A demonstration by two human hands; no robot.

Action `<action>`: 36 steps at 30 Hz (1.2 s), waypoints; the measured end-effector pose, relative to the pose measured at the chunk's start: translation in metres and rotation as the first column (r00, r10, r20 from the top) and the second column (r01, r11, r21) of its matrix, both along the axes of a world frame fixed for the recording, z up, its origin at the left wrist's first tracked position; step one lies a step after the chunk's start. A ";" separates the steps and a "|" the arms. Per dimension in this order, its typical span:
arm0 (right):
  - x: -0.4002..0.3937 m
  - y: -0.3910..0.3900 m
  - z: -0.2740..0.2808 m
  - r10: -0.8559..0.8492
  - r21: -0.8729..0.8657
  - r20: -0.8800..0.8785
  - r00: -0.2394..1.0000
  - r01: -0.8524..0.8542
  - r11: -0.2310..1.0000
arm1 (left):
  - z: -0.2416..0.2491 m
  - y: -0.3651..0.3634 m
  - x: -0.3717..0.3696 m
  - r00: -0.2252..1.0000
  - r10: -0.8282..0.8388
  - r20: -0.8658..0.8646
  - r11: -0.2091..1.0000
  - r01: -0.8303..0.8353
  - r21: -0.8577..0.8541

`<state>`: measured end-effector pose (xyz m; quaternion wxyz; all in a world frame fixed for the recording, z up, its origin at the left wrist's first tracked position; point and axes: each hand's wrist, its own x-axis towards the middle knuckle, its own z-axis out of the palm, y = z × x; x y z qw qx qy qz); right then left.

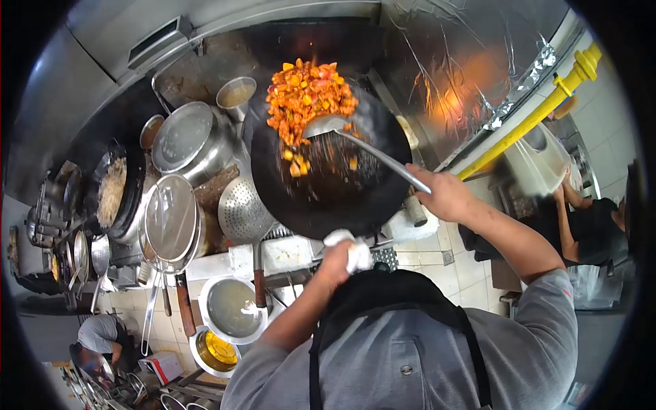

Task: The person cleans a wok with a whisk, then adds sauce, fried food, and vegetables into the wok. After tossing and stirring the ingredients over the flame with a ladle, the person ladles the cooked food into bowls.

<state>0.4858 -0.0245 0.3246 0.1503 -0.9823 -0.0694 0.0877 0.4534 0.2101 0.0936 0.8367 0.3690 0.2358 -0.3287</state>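
Observation:
A large black wok [321, 215] stands in the middle, with diced orange-red food [307, 96] heaped at its far side, partly in the air above the rim. My right hand [441, 195] is closed round the handle of a metal ladle [383, 158], whose bowl touches the food's lower edge. At the wok's near edge my left hand [338, 258] grips a white cloth [357, 254]; the wok's handle under it is hidden.
Left of the wok are a perforated skimmer [242, 208], a lidded pot [183, 137] and a mesh strainer [171, 215]. Below sit a pot of liquid [234, 307] and a yellow oil container [217, 350]. A yellow pipe [512, 137] runs right. Two other people [594, 229] [102, 335] stand apart.

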 end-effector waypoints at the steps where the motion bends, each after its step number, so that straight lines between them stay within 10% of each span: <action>1: 0.000 -0.007 0.003 -0.007 0.004 0.010 1.000 0.007 1.000 | 0.022 -0.002 -0.003 0.981 -0.011 0.194 1.000 0.007 0.026; 3: -0.010 -0.018 0.010 0.060 0.138 0.048 0.997 -0.066 0.988 | 0.058 0.000 0.021 0.997 0.071 -0.043 0.997 -0.072 -0.029; 7: -0.033 -0.018 0.048 0.055 0.057 -0.190 0.980 -0.045 0.997 | 0.029 0.019 0.105 0.983 -0.149 0.106 0.969 0.167 -0.183; 13: -0.026 0.002 0.043 0.051 -0.113 -0.273 0.961 -0.085 0.990 | 0.088 0.011 0.090 0.993 -0.101 -0.062 0.994 0.099 -0.036; 14: -0.011 0.010 0.026 0.028 -0.102 -0.249 0.968 -0.054 0.993 | 0.034 0.018 0.099 0.976 -0.183 0.122 0.955 0.206 -0.216; 17: -0.001 0.018 0.016 -0.014 -0.092 -0.144 0.989 0.001 0.996 | 0.010 0.001 0.041 1.000 0.010 -0.006 0.983 -0.009 0.181; 19: 0.001 0.011 0.021 -0.038 -0.093 -0.072 0.997 0.031 0.995 | -0.013 0.006 -0.002 0.993 -0.054 0.102 0.998 0.050 0.037; 23: 0.000 -0.035 0.055 0.098 0.054 -0.008 0.995 -0.097 0.994 | 0.081 0.013 0.015 0.996 0.069 -0.052 0.992 -0.074 -0.098; 24: -0.001 -0.011 0.094 -0.174 0.128 -0.334 0.926 0.228 0.965 | 0.082 0.021 0.039 1.000 -0.001 0.007 0.989 0.002 -0.145; 27: 0.016 -0.019 0.087 -0.271 0.300 -0.540 0.797 0.483 0.823 | 0.059 0.032 0.077 0.973 -0.122 0.197 0.948 0.173 -0.268; 31: 0.037 -0.041 0.069 -0.337 0.349 -0.731 0.594 0.749 0.563 | 0.072 0.019 0.027 0.939 -0.107 0.328 0.859 -0.079 0.507; 33: 0.036 -0.033 0.054 -0.307 0.363 -0.768 0.562 0.778 0.513 | 0.058 0.009 -0.002 0.838 -0.207 0.505 0.705 -0.230 0.671; 36: 0.018 -0.002 0.047 -0.132 0.467 -0.835 0.534 0.815 0.343 | 0.061 0.000 -0.003 0.935 -0.118 0.334 0.788 -0.117 0.604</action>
